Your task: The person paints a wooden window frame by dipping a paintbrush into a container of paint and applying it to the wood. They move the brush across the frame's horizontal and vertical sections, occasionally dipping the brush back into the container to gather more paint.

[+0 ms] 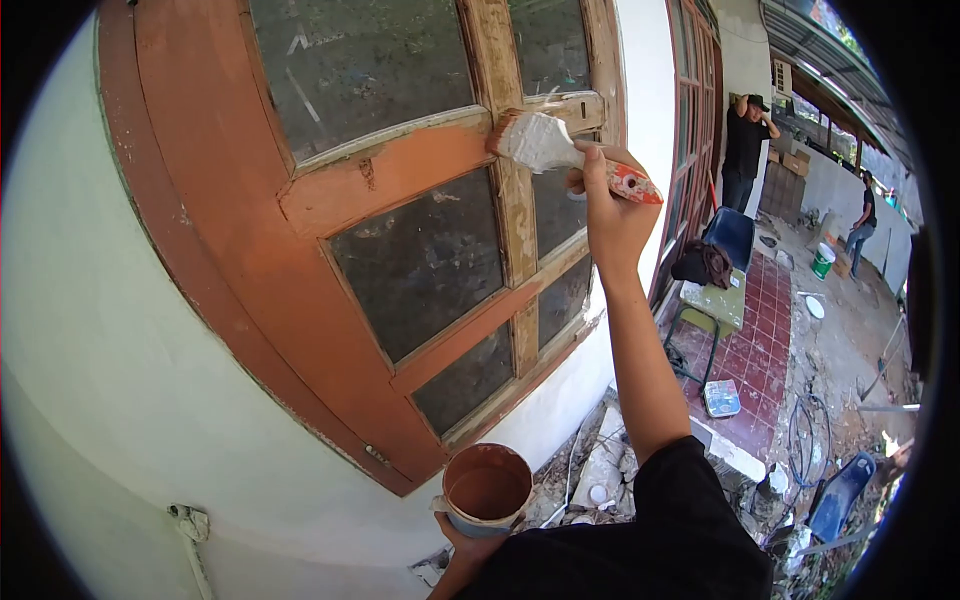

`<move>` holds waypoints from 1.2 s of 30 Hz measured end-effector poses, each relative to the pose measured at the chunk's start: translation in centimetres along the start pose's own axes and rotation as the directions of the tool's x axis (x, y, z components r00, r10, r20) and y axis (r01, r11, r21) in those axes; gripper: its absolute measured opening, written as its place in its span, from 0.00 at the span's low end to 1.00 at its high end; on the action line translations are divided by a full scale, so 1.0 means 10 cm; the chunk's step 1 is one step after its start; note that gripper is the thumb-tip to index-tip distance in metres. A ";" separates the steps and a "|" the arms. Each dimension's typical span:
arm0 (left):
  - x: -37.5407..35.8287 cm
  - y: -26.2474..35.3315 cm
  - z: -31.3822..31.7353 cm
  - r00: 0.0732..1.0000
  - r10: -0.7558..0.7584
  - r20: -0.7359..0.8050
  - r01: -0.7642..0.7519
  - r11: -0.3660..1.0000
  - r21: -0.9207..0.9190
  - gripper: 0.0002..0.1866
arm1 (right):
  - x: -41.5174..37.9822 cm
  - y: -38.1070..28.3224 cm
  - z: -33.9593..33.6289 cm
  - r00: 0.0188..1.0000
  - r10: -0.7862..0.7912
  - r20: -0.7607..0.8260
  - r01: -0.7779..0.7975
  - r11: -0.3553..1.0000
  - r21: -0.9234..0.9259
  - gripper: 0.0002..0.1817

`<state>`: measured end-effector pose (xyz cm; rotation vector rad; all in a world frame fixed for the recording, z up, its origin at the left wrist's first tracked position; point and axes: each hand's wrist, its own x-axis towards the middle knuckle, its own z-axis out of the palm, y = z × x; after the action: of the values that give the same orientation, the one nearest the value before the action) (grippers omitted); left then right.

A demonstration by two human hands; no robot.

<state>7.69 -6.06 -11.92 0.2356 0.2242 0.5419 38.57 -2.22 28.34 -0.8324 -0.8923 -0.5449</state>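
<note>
My right hand grips the orange-red handle of a wide paintbrush. The brush's bristles touch the wooden window frame where a crossbar meets the upright between the panes. Reddish-brown paint covers the left side of the frame and much of the crossbar, while the upright and parts further right show bare, patchy wood. Low at the centre, my left hand is wrapped round a tub with brown paint inside.
A pale wall lies left. On the right are a chair, a small table, red tiles, a paint container, a blue chair and rubble. Two people stand further back.
</note>
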 end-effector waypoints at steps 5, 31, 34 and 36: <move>-0.10 0.04 0.10 0.997 0.002 -0.072 -0.003 1.000 -0.012 0.65 | -0.20 -0.17 0.32 0.992 0.122 0.013 -0.122 0.968 0.218 0.07; -0.20 0.19 0.21 0.997 0.068 0.046 -0.073 0.989 0.126 0.63 | -0.93 -0.51 -0.28 0.823 0.284 0.493 -0.523 0.718 0.460 0.15; -0.17 0.20 0.09 0.994 0.064 0.090 -0.072 0.994 0.084 0.66 | -0.96 -0.56 -0.12 0.847 0.196 0.494 -0.467 0.719 0.515 0.15; -0.20 0.20 0.14 0.994 0.083 0.076 -0.090 0.992 0.086 0.67 | -0.96 -0.60 0.01 0.854 0.133 0.503 -0.433 0.718 0.545 0.14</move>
<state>5.45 -5.70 -9.75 0.3523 0.1687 0.6088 29.09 -4.85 22.66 -0.4320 -1.2300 0.2625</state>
